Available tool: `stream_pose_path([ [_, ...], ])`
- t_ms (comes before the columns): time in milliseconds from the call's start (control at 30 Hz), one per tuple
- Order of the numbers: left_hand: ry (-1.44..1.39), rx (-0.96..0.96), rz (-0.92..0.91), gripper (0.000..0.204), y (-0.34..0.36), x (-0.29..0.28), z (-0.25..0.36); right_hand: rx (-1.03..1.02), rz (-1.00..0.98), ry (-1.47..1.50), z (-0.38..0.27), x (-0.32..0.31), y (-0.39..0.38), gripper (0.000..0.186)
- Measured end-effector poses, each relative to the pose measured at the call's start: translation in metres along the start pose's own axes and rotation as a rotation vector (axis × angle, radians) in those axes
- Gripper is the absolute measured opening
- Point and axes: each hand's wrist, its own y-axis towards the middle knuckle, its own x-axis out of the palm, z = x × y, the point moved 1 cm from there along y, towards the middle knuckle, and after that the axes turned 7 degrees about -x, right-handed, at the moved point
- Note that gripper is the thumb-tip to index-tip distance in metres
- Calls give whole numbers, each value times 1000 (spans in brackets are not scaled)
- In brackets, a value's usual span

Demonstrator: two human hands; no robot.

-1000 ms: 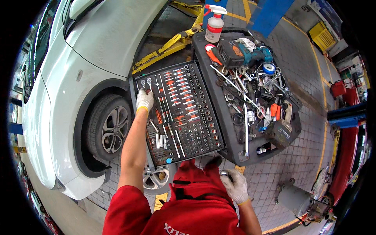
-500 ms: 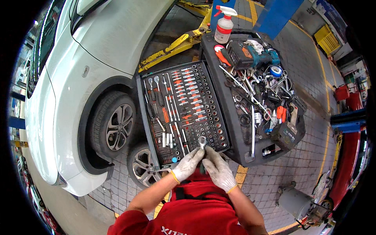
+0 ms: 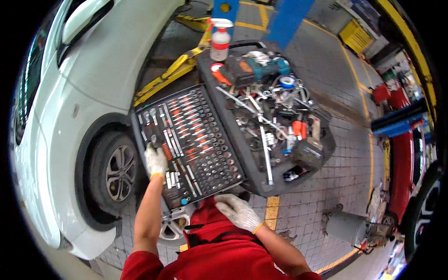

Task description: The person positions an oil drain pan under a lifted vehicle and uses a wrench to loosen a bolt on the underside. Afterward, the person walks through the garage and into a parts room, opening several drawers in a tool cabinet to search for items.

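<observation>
My left hand, in a white work glove, is over the left side of a tool drawer. Its fingers are closed round a ratchet wrench, whose round head sticks out past the fingertips. The glove hides the handle, and I cannot tell whether the wrench touches the tray. Two more ratchet wrenches lie just beyond it, beside long extension bars. Rows of sockets fill the drawer's right part. Gloved too, my right hand rests by my red clothing at the drawer's near edge, fingers stretched, holding nothing.
A black cart top stands right of the drawer, crowded with loose tools, a cordless power tool and a spray bottle. A white car flanks the left. Yellow lift arm lies beyond; a grey tank stands lower right.
My hands have parted. The left carried the ratchet wrench leftward over the drawer; the right let go and drew back toward my body. The whole view has shifted.
</observation>
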Motion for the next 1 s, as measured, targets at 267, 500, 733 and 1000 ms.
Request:
stream_pose_path([
  [267, 305, 185, 217, 63, -73, -33, -28, 25, 334, 17, -3, -57, -10, 33],
  [500, 158, 12, 92, 81, -110, -25, -85, 0, 647, -826, 22, -115, 12, 51],
  [733, 153, -77, 32, 90, -110, -22, -60, 217, 561, -669, 28, -128, 32, 43],
  [1000, 114, -141, -135, 104, -113, -23, -41, 172, 500, 205, 26, -140, 19, 43],
])
